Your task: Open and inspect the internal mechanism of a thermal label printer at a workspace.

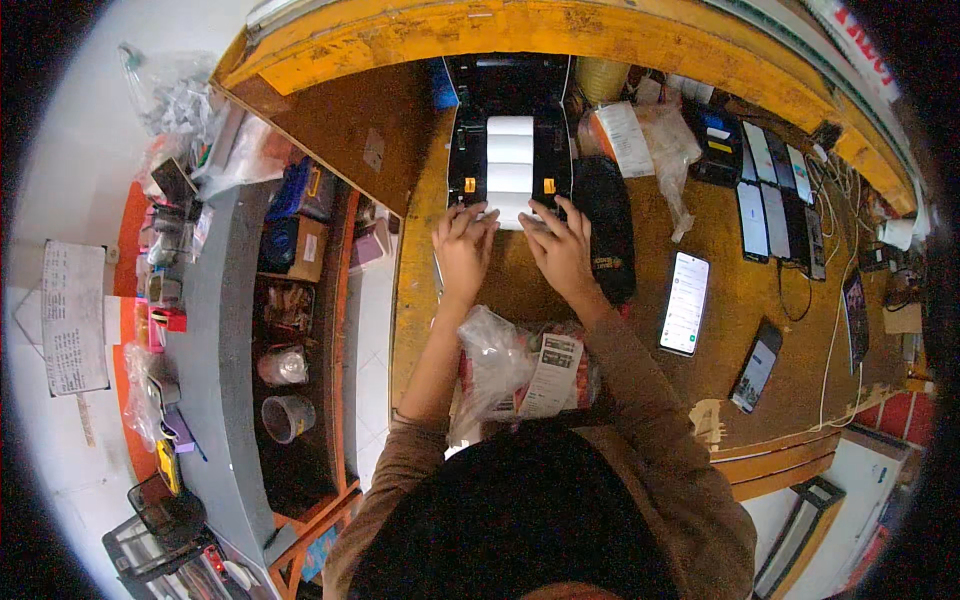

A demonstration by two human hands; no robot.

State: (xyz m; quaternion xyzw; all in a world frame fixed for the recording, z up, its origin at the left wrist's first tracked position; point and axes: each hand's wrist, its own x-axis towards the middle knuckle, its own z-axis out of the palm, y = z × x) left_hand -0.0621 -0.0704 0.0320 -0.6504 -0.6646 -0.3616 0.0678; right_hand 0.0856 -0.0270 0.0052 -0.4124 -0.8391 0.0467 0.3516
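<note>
A black label printer stands at the far middle of the table with its lid raised. Down its centre runs a strip of white label paper, crossed by several dark lines. My left hand is at the printer's front, its bent fingers closed at the strip's left edge. Opposite it, my right hand has its fingers curled at the right edge of the same strip. Fingers of both hands partly cover the printer's front. Between my forearms lie a clear plastic bag and a printed paper slip.
Right of the printer is a black pouch. A lit phone, a darker phone and a group of phones with cables lie further right. Orange-edged shelves stand on the left. A yellow beam spans the far side.
</note>
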